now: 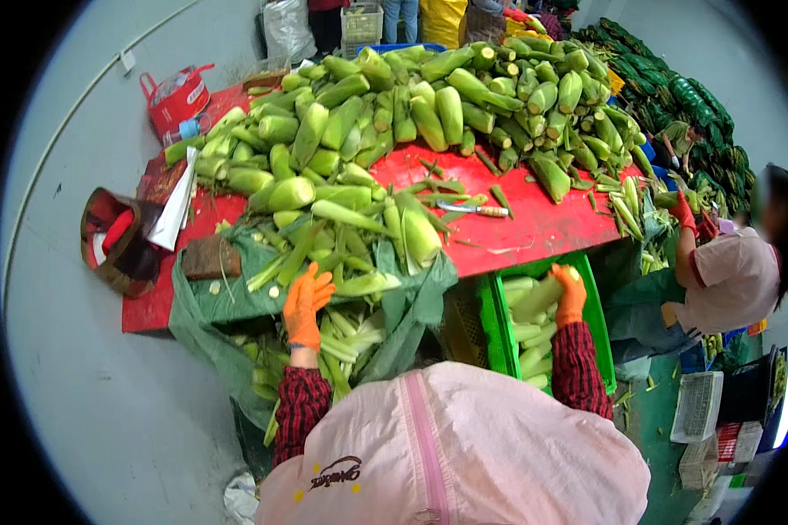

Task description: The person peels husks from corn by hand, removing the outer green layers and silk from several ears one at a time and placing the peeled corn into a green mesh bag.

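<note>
Head view: right hand (573, 300) curled round corn ear (536, 302) at its 8 o'clock, over green crate (499, 337); left hand (305, 315), fingers spread, empty. Risk: loose end-grip could drop it, bruising cobs (535, 359) below.

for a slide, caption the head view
Left grip open, right grip holding an ear at the green crate by a red table heaped with corn

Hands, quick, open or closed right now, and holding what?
Left hand: open, nothing visibly held.
Right hand: closed around a corn ear over the green crate.
</note>
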A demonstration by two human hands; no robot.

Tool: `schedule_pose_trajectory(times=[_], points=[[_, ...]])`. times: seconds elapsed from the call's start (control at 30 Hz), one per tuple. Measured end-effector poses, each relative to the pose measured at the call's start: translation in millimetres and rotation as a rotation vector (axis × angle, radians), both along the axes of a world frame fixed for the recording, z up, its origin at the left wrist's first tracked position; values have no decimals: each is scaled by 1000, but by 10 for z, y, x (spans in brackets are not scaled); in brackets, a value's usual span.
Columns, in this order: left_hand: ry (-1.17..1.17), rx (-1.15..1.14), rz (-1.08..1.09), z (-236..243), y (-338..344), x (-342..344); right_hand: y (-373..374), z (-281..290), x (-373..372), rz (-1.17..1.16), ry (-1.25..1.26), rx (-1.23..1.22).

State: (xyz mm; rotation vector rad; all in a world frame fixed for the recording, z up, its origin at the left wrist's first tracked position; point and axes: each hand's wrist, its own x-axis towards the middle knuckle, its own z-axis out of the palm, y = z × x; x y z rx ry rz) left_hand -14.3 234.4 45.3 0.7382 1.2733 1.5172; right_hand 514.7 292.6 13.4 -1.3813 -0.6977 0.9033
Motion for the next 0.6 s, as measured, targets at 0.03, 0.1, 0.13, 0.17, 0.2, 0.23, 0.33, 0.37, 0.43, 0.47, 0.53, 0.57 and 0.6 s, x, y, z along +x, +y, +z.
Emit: schedule_pose_trajectory(times=[0.03, 0.1, 0.13, 0.17, 0.2, 0.23, 0.33, 0.37, 0.43, 0.47, 0.53, 0.57, 0.6], points=[[11, -22, 6, 20, 55, 19, -54, -26, 104, -53, -186, -115], [36, -64, 25, 34, 175, 34, 35, -175, 385, 7, -233, -192], [58, -61, 35, 52, 240, 26, 189, -244, 468, 32, -75, -160], [57, -65, 63, 36, 268, 12, 405, -142, 356, 75, -89, -91], [54, -69, 96, 16, 297, 16, 724, -33, 206, 121, -104, -22], [77, -90, 125, 39, 316, 32, 1072, -58, 109, 211, -6, 58], [114, -126, 215, 37, 400, 123, 2076, 199, -548, 355, -70, 88], [118, -128, 238, 30, 396, 168, 2432, 207, -720, 406, -100, 103], [161, -114, 277, 115, 349, 294, 3282, -120, -925, 477, -162, 160], [171, -139, 296, 123, 282, 318, 3600, -138, -1105, 486, -197, 204], [193, -198, 343, 122, 85, 367, 4118, -86, -1307, 441, -373, 87], [201, -225, 382, 108, -20, 380, 4361, -174, -1445, 398, -228, 175], [210, -251, 417, 109, -124, 385, 4542, -258, -1474, 308, -492, 119]])
